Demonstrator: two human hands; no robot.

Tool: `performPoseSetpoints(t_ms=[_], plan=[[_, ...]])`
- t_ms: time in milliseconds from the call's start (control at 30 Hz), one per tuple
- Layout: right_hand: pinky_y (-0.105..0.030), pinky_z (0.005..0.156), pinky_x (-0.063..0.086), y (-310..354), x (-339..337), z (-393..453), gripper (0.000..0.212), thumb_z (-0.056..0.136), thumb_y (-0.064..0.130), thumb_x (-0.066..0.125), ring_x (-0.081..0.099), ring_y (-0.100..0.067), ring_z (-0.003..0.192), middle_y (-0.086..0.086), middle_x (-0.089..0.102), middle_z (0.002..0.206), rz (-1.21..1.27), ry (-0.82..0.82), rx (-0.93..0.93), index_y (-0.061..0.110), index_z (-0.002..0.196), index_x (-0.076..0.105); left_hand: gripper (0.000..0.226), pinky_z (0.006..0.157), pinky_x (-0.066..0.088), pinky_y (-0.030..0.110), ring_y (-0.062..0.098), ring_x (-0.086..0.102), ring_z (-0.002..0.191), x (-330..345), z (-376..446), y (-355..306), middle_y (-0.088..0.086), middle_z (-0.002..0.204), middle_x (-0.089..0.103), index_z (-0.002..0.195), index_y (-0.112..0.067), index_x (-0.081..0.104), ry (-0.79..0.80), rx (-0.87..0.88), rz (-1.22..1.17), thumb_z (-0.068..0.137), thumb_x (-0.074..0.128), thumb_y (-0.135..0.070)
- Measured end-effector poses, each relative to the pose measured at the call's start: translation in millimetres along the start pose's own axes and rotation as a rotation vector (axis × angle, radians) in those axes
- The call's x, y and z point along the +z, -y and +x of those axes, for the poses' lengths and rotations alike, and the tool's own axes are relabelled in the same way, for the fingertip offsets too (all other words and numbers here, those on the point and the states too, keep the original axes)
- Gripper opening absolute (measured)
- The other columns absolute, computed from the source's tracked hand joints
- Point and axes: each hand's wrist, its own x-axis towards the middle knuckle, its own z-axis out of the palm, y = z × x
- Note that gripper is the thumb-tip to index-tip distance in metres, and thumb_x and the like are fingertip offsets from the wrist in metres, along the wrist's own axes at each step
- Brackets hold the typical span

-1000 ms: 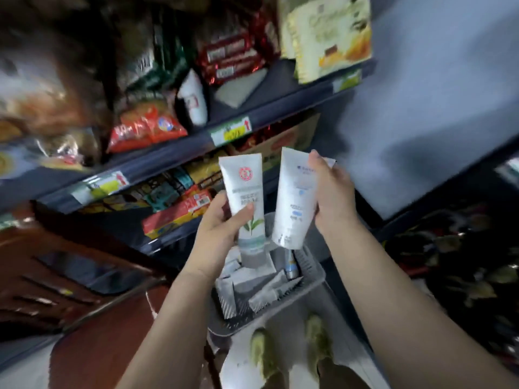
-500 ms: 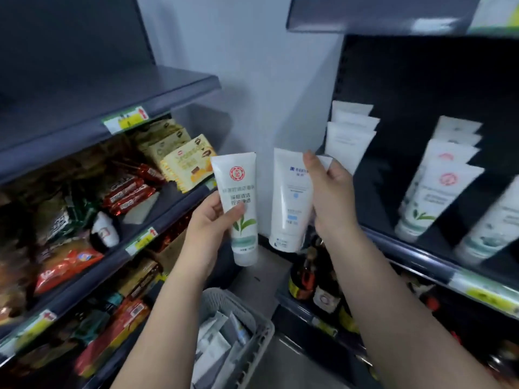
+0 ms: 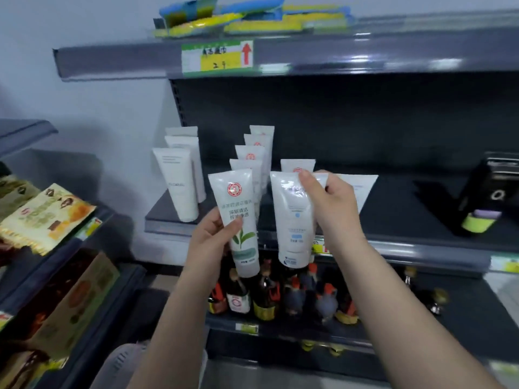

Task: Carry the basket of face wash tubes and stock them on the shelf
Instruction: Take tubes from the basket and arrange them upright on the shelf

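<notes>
My left hand grips a white face wash tube with a red logo and a green leaf, cap down. My right hand holds a white tube with blue print, cap down too. Both tubes hang in front of the dark shelf at its front edge. Behind them stand rows of white tubes: a plain row at the left and a red-logo row in the middle. The grey basket shows only as a rim at the bottom left, below my left arm.
Dark bottles fill the shelf below. A black box with a green label stands at the right of the tube shelf. Snack packets lie on the left rack. Blue and yellow packs sit on the top shelf, above a price tag.
The view has swung up and right from the basket and snack rack to face the tube shelf. Both hands kept their tubes and brought them up near the shelf's front edge.
</notes>
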Motion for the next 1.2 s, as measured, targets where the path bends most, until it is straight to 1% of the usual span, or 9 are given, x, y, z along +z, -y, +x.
performPoseSetpoints(t_ms=[100, 200, 300, 400, 533, 700, 833, 967, 1200], plan=[[-0.028, 0.054, 0.035, 1.0, -38.9, 0.7, 0.036, 0.088, 0.031, 0.059, 0.043, -0.021, 0.057, -0.010, 0.047, 0.063, -0.024, -0.046, -0.036, -0.001, 0.073, 0.052, 0.021, 0.064, 0.053, 0.021, 0.011, 0.069, 0.082, 33.9, 1.8, 6.0, -0.003, 0.093, 0.074, 0.100, -0.018, 0.066, 0.079, -0.005, 0.014, 0.086, 0.057, -0.006], [-0.022, 0.048, 0.037, 4.3, -68.6, 2.4, 0.031, 0.089, 0.030, 0.059, 0.048, -0.017, 0.055, -0.007, 0.052, 0.064, -0.012, -0.106, -0.047, 0.002, 0.076, 0.054, 0.024, 0.074, 0.054, 0.027, 0.016, 0.068, 0.095, 62.3, 4.3, 9.3, 0.000, 0.104, 0.072, 0.105, -0.019, 0.066, 0.142, -0.007, 0.038, 0.087, 0.057, -0.006], [-0.024, 0.051, 0.039, 5.3, -92.0, 3.2, 0.029, 0.089, 0.031, 0.058, 0.051, -0.019, 0.059, -0.005, 0.055, 0.065, -0.037, -0.167, -0.063, 0.006, 0.073, 0.054, 0.020, 0.074, 0.054, 0.029, 0.012, 0.069, 0.088, 84.8, 7.3, 13.4, -0.006, 0.094, 0.074, 0.099, -0.020, 0.066, 0.162, -0.031, 0.062, 0.087, 0.057, -0.007], [-0.022, 0.051, 0.039, 4.5, -111.5, 5.1, 0.028, 0.089, 0.029, 0.058, 0.052, -0.010, 0.056, 0.004, 0.058, 0.063, -0.065, -0.238, -0.088, 0.017, 0.065, 0.054, 0.018, 0.078, 0.055, 0.030, 0.011, 0.068, 0.086, 102.2, 11.8, 18.0, -0.005, 0.092, 0.073, 0.100, -0.017, 0.066, 0.191, -0.054, 0.084, 0.087, 0.058, -0.007], [-0.025, 0.059, 0.043, 6.0, -129.3, 15.3, 0.026, 0.090, 0.028, 0.058, 0.054, -0.011, 0.062, 0.002, 0.059, 0.067, -0.051, -0.308, -0.108, 0.019, 0.066, 0.055, 0.017, 0.070, 0.053, 0.021, 0.009, 0.067, 0.084, 113.9, 20.9, 19.1, -0.008, 0.091, 0.072, 0.095, -0.021, 0.066, 0.224, -0.034, 0.089, 0.087, 0.059, -0.007], [-0.026, 0.062, 0.043, 16.9, -142.5, 47.1, 0.026, 0.089, 0.026, 0.059, 0.053, -0.011, 0.066, 0.003, 0.057, 0.068, -0.092, -0.398, -0.170, 0.021, 0.065, 0.053, 0.019, 0.069, 0.054, 0.018, 0.008, 0.068, 0.089, 117.6, 40.4, 1.8, -0.007, 0.096, 0.073, 0.097, -0.022, 0.066, 0.265, 0.015, 0.078, 0.086, 0.060, -0.008], [-0.024, 0.061, 0.044, 16.0, -141.4, 81.7, 0.022, 0.089, 0.026, 0.060, 0.054, -0.009, 0.066, 0.004, 0.058, 0.070, -0.121, -0.378, -0.187, 0.022, 0.068, 0.055, 0.022, 0.077, 0.055, 0.022, 0.011, 0.068, 0.095, 120.7, 57.6, -12.1, -0.003, 0.104, 0.071, 0.104, -0.020, 0.065, 0.292, 0.033, 0.092, 0.086, 0.061, -0.009], [-0.010, 0.056, 0.044, 4.4, -136.9, 111.8, 0.019, 0.091, 0.022, 0.057, 0.055, 0.007, 0.057, 0.006, 0.059, 0.072, -0.180, -0.297, -0.197, 0.021, 0.072, 0.057, 0.022, 0.080, 0.054, 0.027, 0.012, 0.068, 0.096, 121.0, 66.9, -13.1, -0.004, 0.103, 0.072, 0.101, -0.023, 0.066, 0.310, 0.044, 0.106, 0.085, 0.061, -0.009], [-0.017, 0.064, 0.046, -13.4, -140.3, 155.3, 0.018, 0.087, 0.025, 0.064, 0.058, 0.007, 0.060, 0.006, 0.065, 0.075, -0.408, -0.158, -0.199, 0.009, 0.078, 0.067, 0.023, 0.083, 0.054, 0.030, 0.012, 0.068, 0.096, 118.9, 81.8, -13.3, -0.005, 0.103, 0.072, 0.103, -0.023, 0.065, 0.320, 0.066, 0.182, 0.084, 0.062, -0.009]])
